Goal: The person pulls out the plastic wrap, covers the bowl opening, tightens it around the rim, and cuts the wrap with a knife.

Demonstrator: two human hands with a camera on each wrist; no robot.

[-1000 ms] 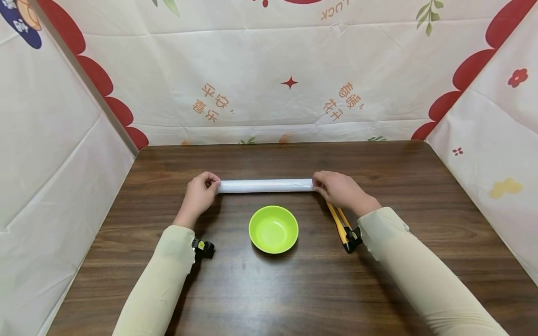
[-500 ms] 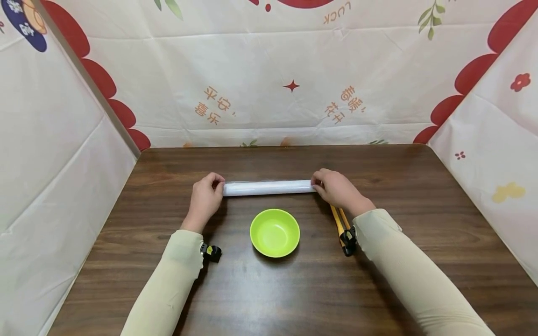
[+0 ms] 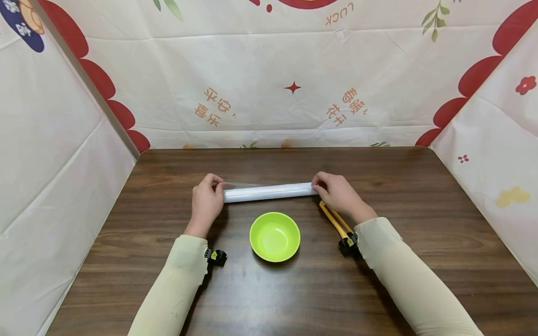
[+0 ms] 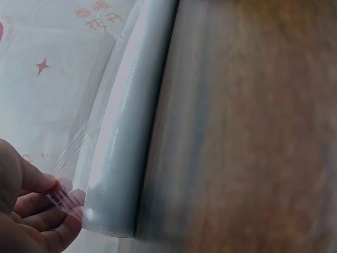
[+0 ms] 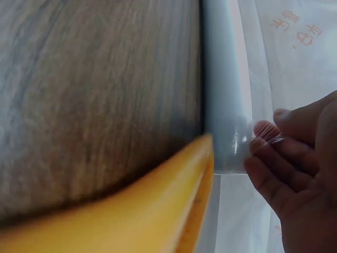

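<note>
A whitish roll of cling film (image 3: pixel 269 192) lies across the table beyond a lime green bowl (image 3: pixel 275 237), its right end a little farther away than its left. My left hand (image 3: pixel 207 200) is at the left end, pinching the film's thin clear edge (image 4: pixel 67 200) between thumb and fingers. Fine stretched creases in the film run from that pinch in the left wrist view. At the right end my right hand (image 3: pixel 337 193) pinches the film too, and its fingertips touch the roll in the right wrist view.
A yellow two-armed tool (image 3: pixel 333 220) with a black end lies beneath my right wrist, partly hidden; its kind is unclear. The brown wooden table (image 3: pixel 269 303) is walled by printed white cloth (image 3: pixel 260 65) at the back and sides.
A strip of clear film has lifted off the roll on the left. The roll's left end has come nearer to me, so it now slants. Both hands stay at its ends.
</note>
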